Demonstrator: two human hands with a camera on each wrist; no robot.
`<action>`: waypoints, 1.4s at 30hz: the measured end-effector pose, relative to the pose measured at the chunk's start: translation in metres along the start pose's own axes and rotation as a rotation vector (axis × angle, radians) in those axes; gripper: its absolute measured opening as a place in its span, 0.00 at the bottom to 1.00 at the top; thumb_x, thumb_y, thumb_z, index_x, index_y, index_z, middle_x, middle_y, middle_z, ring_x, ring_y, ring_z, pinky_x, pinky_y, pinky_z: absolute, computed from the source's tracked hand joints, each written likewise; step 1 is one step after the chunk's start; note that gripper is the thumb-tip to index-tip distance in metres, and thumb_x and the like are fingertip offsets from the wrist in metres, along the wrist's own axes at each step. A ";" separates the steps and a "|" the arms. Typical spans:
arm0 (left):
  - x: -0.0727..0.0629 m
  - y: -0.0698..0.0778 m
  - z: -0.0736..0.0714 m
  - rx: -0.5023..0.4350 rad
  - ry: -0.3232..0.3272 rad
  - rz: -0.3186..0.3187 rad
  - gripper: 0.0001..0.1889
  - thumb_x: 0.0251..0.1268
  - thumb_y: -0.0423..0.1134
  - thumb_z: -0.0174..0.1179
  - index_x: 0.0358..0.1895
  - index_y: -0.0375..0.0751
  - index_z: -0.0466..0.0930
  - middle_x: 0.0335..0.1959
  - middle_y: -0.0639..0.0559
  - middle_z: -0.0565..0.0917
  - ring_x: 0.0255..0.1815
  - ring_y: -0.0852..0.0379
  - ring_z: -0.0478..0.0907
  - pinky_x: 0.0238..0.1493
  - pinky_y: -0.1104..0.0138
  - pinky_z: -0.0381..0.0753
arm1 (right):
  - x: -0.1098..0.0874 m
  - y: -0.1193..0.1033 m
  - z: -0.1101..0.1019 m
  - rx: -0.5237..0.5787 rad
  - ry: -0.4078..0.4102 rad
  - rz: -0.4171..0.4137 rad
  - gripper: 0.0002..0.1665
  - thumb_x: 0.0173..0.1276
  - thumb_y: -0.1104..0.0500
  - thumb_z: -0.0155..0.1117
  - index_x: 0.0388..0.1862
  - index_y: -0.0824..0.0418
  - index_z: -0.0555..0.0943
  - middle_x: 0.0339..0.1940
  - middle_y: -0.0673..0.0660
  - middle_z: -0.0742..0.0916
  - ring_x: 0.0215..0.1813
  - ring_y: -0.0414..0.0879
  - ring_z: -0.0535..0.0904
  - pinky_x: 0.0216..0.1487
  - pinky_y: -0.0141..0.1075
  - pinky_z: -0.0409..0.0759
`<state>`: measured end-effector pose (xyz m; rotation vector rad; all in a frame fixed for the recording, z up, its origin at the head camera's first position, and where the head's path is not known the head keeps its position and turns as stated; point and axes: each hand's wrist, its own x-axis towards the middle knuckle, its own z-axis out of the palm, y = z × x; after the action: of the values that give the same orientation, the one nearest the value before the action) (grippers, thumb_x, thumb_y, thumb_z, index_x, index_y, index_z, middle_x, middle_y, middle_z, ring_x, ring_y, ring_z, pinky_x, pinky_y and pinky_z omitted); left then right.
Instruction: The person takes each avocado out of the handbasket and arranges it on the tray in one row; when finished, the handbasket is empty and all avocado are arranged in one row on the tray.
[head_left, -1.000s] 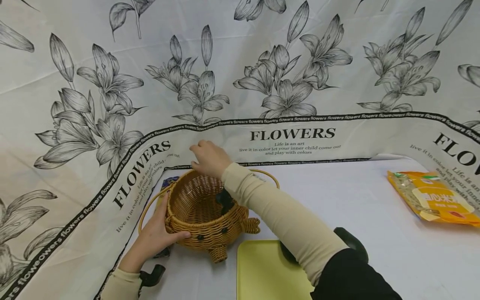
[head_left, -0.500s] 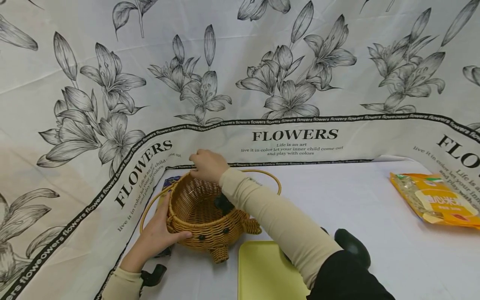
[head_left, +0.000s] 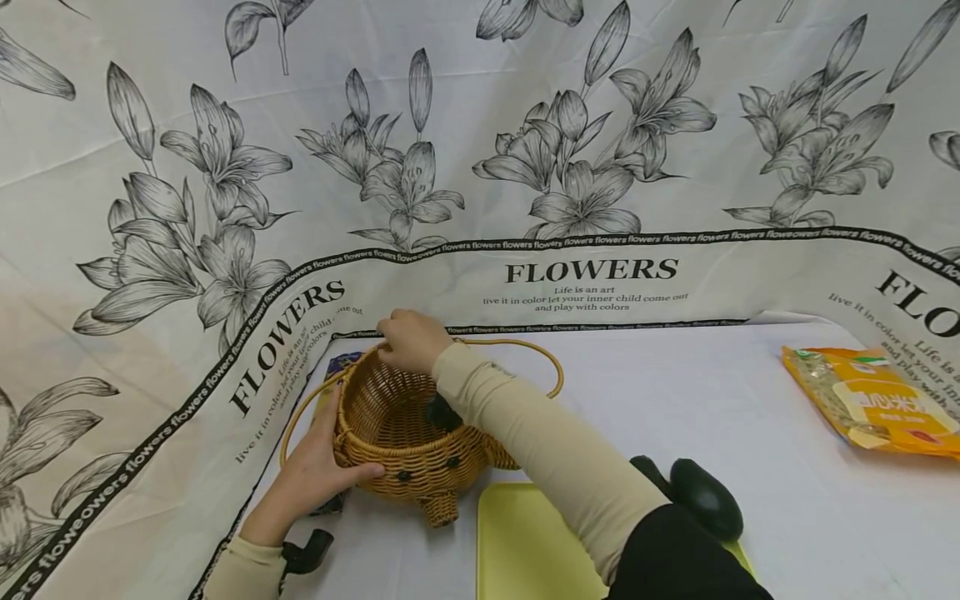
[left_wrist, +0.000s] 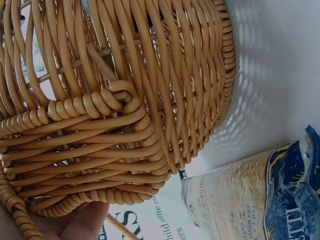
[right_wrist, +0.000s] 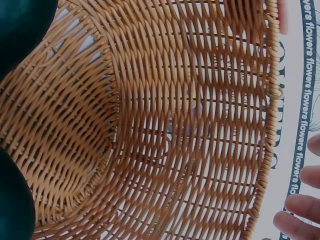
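A brown wicker basket [head_left: 408,450] shaped like an animal, with dark eyes and a snout, stands mid-view in the head view. My left hand [head_left: 307,467] grips its left side, thumb across the front; in the left wrist view the fingers [left_wrist: 90,222] show below a woven corner piece. My right hand [head_left: 415,340] is over the far rim. In the right wrist view its loosely curled fingers [right_wrist: 302,210] are outside the rim, apart from it, with nothing seen between them. The thumb is hidden there. Thin looped handles [head_left: 558,375] stick out at both sides.
A yellow tray [head_left: 517,542] lies in front, partly under my right arm, with dark green rounded items [head_left: 707,500] near its right side. An orange food packet [head_left: 873,400] lies at far right. A blue-ended spaghetti packet [left_wrist: 240,192] lies beside the basket, near the printed curtain [head_left: 585,283].
My right hand has come down slightly toward the basket's far rim, and its forearm has shifted a little left, showing more of the dark green items. The left hand keeps its hold.
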<state>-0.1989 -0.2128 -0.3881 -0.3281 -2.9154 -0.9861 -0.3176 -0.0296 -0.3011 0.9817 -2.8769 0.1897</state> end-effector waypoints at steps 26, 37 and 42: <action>-0.001 0.001 0.000 0.006 -0.005 0.002 0.66 0.44 0.64 0.68 0.75 0.52 0.25 0.76 0.35 0.45 0.70 0.30 0.58 0.60 0.38 0.66 | -0.004 -0.010 0.032 -0.042 -0.077 -0.100 0.19 0.69 0.48 0.56 0.56 0.52 0.75 0.48 0.50 0.82 0.41 0.39 0.80 0.33 0.31 0.78; -0.002 0.001 0.000 0.015 0.000 -0.001 0.67 0.43 0.65 0.69 0.76 0.49 0.26 0.76 0.35 0.46 0.70 0.30 0.58 0.60 0.38 0.65 | -0.003 -0.013 0.043 -0.005 -0.359 -0.115 0.25 0.69 0.48 0.57 0.64 0.52 0.73 0.61 0.50 0.80 0.59 0.43 0.77 0.58 0.36 0.77; -0.002 0.001 0.000 0.012 0.000 -0.007 0.67 0.43 0.64 0.69 0.76 0.47 0.28 0.76 0.35 0.46 0.70 0.30 0.59 0.60 0.38 0.66 | 0.001 -0.011 0.056 -0.015 -0.448 -0.123 0.27 0.68 0.47 0.58 0.65 0.50 0.72 0.62 0.49 0.79 0.60 0.42 0.77 0.59 0.34 0.75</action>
<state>-0.1969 -0.2125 -0.3881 -0.3173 -2.9236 -0.9687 -0.3140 -0.0470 -0.3553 1.3443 -3.1835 -0.0736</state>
